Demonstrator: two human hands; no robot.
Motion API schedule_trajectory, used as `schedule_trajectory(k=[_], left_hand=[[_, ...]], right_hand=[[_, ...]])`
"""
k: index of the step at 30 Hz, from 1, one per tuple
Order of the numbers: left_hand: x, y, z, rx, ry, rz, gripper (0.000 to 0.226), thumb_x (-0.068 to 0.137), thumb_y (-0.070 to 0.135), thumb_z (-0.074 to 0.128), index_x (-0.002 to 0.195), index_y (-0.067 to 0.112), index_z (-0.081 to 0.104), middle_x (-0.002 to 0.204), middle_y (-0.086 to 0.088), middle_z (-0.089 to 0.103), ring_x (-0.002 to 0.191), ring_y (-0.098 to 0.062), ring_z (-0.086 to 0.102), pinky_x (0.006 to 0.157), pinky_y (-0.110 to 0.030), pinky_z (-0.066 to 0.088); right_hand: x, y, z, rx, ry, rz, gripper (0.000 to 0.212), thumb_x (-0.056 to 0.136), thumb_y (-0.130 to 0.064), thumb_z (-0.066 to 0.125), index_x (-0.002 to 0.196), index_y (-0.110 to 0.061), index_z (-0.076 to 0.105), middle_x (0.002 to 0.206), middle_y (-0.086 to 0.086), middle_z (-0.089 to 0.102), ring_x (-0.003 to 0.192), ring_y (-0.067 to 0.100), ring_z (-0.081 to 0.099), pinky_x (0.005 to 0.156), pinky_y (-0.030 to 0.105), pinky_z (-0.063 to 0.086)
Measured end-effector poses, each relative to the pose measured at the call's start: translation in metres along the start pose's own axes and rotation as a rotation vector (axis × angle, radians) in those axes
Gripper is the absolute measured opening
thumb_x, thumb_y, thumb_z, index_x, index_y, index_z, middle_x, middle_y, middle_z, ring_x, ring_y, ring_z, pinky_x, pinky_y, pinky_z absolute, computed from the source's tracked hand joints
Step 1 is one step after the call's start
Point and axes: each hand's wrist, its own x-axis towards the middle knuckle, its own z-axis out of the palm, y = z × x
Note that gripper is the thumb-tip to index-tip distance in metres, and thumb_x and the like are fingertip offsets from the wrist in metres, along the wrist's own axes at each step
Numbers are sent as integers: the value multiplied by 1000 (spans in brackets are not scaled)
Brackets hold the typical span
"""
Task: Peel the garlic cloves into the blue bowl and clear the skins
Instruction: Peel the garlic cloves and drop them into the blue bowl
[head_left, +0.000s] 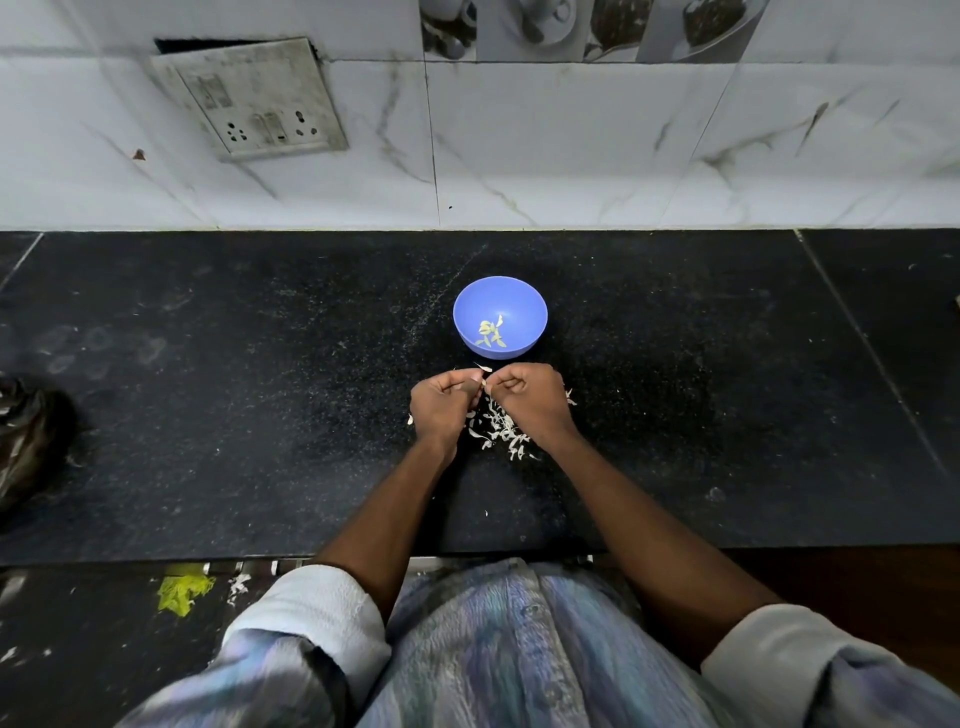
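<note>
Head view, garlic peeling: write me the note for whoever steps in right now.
Left hand and right hand: both curled, fingertips meeting on a small clove just in front of the bowl; the clove itself is mostly hidden.
Bowl: on the dark counter, holding a few peeled cloves.
Skins: loose pile on the counter under and between the hands, a few strays nearer the edge.
Done: several cloves peeled.
Left: finish this clove, drop it in, clear the skins.
</note>
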Motion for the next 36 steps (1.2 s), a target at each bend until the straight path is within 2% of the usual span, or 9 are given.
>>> schedule_trajectory(k=[4,8,13,17,20,24,32,36], left_hand=[[0,0,2,40,8,27,6,93,7,77,94,8,82,74,-11,76,65,-13,64,69,-31,58],[-1,1,4,86,36,35,7,93,9,77,90,12,83,76,-13,78,65,-16,66,66,-31,56],[1,-1,7,12,55,-22,6,92,12,79,90,8,83,73,-11,77,65,-13,66,67,-31,58],[1,-2,9,-49,40,-49,7,94,5,75,93,2,82,74,-13,76,65,-14,66,69,-29,59],[-1,0,12,-115,53,-70,9,94,1,72,92,-1,80,72,-11,74,60,-11,65,64,-22,58],[1,0,15,-149,71,-89,8,93,1,73,93,-3,80,70,-10,74,60,-11,64,63,-21,58],[2,-4,18,-185,51,-115,9,94,0,73,95,-3,81,80,-15,77,69,-15,69,74,-27,62],[1,-4,17,-201,42,-132,12,95,-5,69,92,0,80,82,-14,78,70,-15,71,74,-24,62]], right_hand=[[1,1,1,-40,49,2,10,83,-7,75,80,-15,80,73,-8,76,69,5,73,75,36,63],[2,2,2,-94,55,-42,11,83,-7,71,79,-16,78,71,-9,75,67,4,72,72,36,63],[2,-4,1,-76,55,-26,12,85,-4,72,84,-14,79,72,-11,74,67,0,71,72,27,62],[4,1,4,-65,60,-21,13,85,-4,69,83,-14,77,72,-8,75,69,3,73,75,35,64],[5,2,5,-58,76,-15,12,84,-6,69,84,-15,77,73,-8,76,70,5,73,77,38,63],[5,1,6,-46,82,-10,11,84,-7,70,85,-15,77,75,-7,76,71,4,73,78,37,63],[6,-1,7,-93,101,2,11,81,-10,64,78,-15,74,67,-8,73,66,5,70,72,33,61],[8,1,6,-64,89,21,12,81,-10,65,77,-17,74,67,-9,73,66,4,71,71,31,61]])
